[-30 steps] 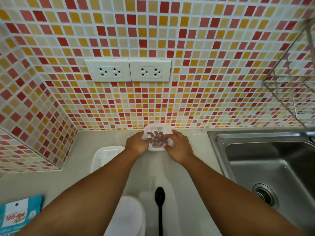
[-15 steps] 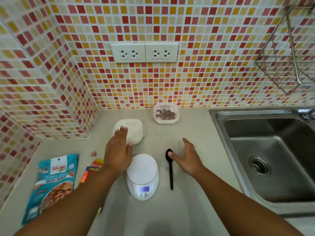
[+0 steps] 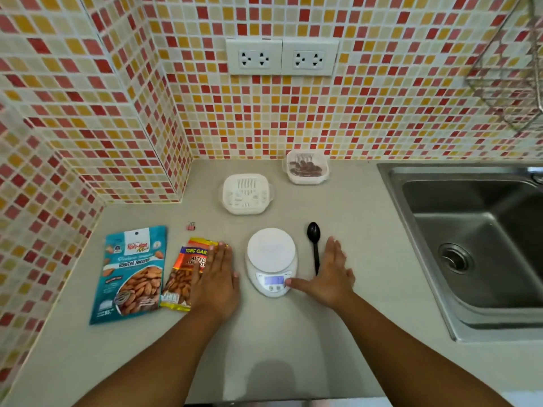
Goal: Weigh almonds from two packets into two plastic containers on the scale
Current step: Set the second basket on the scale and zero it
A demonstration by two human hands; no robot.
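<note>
Fingers of both hands lay flat: left hand (image 3: 216,282) on the orange packet (image 3: 188,274), right hand (image 3: 330,277) thumbing the scale (image 3: 271,261). One container (image 3: 305,167) at twelve o'clock held almonds; the other (image 3: 246,193) waited empty.

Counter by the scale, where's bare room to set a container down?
Bare counter lies in front of the scale between both forearms, and between the black spoon and the sink. Left of the scale is crowded: two almond packets under the left hand.
</note>
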